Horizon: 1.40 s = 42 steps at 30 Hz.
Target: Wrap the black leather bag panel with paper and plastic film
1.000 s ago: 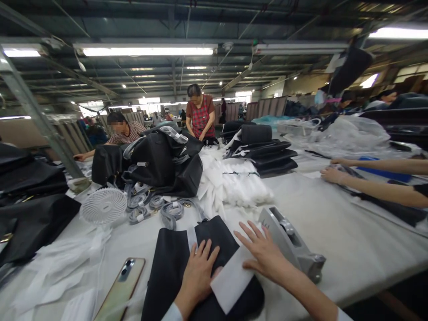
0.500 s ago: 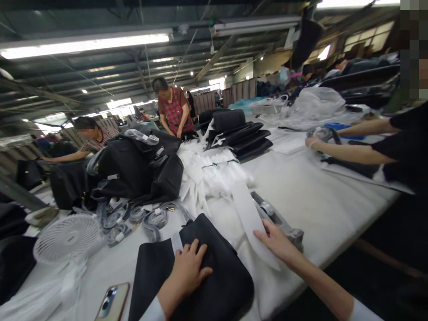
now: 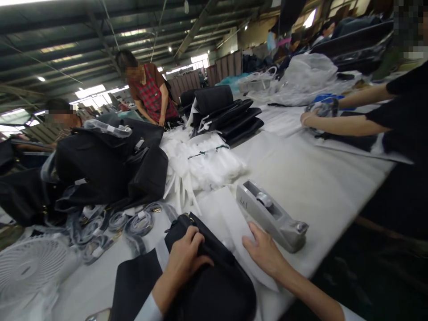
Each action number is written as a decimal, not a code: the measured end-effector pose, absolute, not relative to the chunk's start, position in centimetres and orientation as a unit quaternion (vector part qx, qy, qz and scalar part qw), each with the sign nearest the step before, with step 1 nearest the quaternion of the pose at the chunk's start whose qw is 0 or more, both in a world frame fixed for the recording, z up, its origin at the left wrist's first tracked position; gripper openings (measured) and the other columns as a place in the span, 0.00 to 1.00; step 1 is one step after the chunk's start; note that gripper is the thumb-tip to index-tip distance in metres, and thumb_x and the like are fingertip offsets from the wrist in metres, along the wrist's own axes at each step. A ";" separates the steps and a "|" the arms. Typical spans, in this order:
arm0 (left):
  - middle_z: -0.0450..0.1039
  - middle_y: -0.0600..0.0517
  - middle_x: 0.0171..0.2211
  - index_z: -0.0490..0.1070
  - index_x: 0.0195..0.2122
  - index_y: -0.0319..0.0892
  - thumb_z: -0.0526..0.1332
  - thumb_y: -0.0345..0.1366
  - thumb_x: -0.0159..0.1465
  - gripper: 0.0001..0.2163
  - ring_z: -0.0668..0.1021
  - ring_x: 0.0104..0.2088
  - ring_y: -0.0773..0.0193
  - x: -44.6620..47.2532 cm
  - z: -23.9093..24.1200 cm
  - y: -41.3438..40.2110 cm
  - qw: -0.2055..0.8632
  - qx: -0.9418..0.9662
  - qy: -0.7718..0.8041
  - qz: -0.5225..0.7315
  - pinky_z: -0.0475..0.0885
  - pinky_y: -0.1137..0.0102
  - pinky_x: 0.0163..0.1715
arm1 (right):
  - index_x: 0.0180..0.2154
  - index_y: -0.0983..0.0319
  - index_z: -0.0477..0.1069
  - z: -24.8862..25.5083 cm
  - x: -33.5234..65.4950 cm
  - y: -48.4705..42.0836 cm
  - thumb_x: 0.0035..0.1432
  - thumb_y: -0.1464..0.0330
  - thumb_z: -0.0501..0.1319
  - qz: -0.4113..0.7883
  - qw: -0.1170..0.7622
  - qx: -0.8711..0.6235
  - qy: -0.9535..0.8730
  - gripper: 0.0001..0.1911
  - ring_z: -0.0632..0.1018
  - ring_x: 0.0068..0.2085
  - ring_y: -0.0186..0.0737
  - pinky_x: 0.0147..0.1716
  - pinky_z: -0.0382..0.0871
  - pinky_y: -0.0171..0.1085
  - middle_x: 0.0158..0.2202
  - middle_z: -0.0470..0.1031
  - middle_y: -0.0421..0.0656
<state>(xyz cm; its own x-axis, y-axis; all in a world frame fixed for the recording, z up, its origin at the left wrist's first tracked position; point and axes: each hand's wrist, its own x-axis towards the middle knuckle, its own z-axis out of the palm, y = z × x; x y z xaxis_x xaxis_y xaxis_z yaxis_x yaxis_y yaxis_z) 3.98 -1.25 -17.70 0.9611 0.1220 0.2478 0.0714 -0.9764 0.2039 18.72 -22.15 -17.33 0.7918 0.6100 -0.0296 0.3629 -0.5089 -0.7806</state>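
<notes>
A black bag [image 3: 207, 285] lies flat on the white table [image 3: 310, 187] in front of me. My left hand [image 3: 185, 256] rests on the bag's upper part, fingers curled and gripping its top edge. My right hand [image 3: 264, 252] lies just right of the bag on a white sheet of foam wrap [image 3: 227, 218], fingers pressed together on it. A grey tape dispenser [image 3: 270, 214] stands directly beyond my right hand.
A heap of black bags [image 3: 110, 165] and coiled grey straps [image 3: 133, 220] lies at the left, with a white fan [image 3: 30, 263]. White wrap bundles [image 3: 200, 165] and stacked black bags [image 3: 227, 116] sit further back. Other people work around the table; one person's arms [image 3: 344, 125] reach in from the right.
The view has swung right and down. My left hand moved up the bag and curled onto its top edge. My right hand drew the white sheet closer beside the bag.
</notes>
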 end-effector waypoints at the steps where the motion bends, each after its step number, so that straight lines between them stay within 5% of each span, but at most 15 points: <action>1: 0.66 0.50 0.42 0.64 0.38 0.45 0.66 0.45 0.58 0.14 0.77 0.34 0.62 3.2 -18.7 -1.3 0.097 0.977 0.056 0.183 0.76 0.70 0.29 | 0.30 0.57 0.61 -16.9 18.7 -21.9 0.55 0.64 0.50 0.147 0.413 -0.854 -0.280 0.05 0.70 0.27 0.39 0.30 0.62 0.37 0.23 0.66 0.37; 6: 0.65 0.48 0.41 0.63 0.40 0.44 0.60 0.39 0.64 0.08 0.76 0.37 0.62 1.0 -21.5 -1.7 0.091 0.947 0.054 0.302 0.76 0.71 0.31 | 0.27 0.57 0.59 -15.2 17.8 -19.7 0.61 0.54 0.51 0.175 0.372 -0.841 -0.351 0.16 0.66 0.22 0.35 0.27 0.57 0.35 0.19 0.61 0.35; 14: 0.65 0.47 0.42 0.63 0.42 0.44 0.59 0.39 0.65 0.08 0.76 0.41 0.61 1.6 -20.6 -2.3 0.126 0.932 0.061 0.334 0.78 0.68 0.36 | 0.35 0.62 0.67 -15.5 16.9 -17.3 0.61 0.66 0.52 0.199 0.253 -0.851 -0.414 0.08 0.77 0.34 0.44 0.34 0.62 0.36 0.30 0.76 0.46; 20: 0.65 0.47 0.42 0.63 0.42 0.43 0.58 0.37 0.64 0.07 0.75 0.40 0.61 1.7 -21.0 -2.4 0.127 0.926 0.056 0.352 0.77 0.69 0.37 | 0.40 0.66 0.70 -14.0 16.2 -16.2 0.58 0.66 0.53 0.186 0.148 -0.887 -0.395 0.12 0.78 0.37 0.48 0.33 0.63 0.37 0.33 0.78 0.53; 26: 0.64 0.46 0.44 0.63 0.43 0.43 0.61 0.38 0.63 0.10 0.75 0.44 0.59 2.0 -20.9 -2.3 0.169 0.924 0.037 0.341 0.77 0.65 0.42 | 0.31 0.65 0.74 -13.8 15.7 -13.3 0.61 0.54 0.53 0.180 0.215 -0.850 -0.446 0.22 0.79 0.36 0.51 0.32 0.64 0.38 0.31 0.78 0.54; 31: 0.64 0.47 0.44 0.62 0.42 0.43 0.63 0.34 0.60 0.11 0.74 0.44 0.58 2.0 -20.7 -2.4 0.197 0.925 0.071 0.318 0.76 0.63 0.43 | 0.39 0.64 0.73 -15.2 16.2 -10.9 0.65 0.62 0.49 0.180 0.296 -0.831 -0.436 0.17 0.79 0.37 0.41 0.34 0.64 0.33 0.35 0.79 0.47; 42: 0.67 0.48 0.43 0.63 0.40 0.44 0.66 0.30 0.56 0.13 0.74 0.42 0.56 1.9 -21.1 -2.7 0.206 0.929 0.096 0.293 0.74 0.60 0.41 | 0.34 0.70 0.77 -15.7 16.4 -10.7 0.57 0.68 0.53 0.181 0.161 -0.859 -0.452 0.16 0.79 0.37 0.51 0.34 0.66 0.38 0.34 0.79 0.59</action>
<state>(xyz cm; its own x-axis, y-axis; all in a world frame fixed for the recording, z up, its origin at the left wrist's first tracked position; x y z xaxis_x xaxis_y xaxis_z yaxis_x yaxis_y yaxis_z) 1.89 -2.68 -21.15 0.8104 0.2988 0.5039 0.0575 -0.8965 0.4392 16.39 -10.71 -15.68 0.5263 0.8341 -0.1649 0.7175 -0.5398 -0.4402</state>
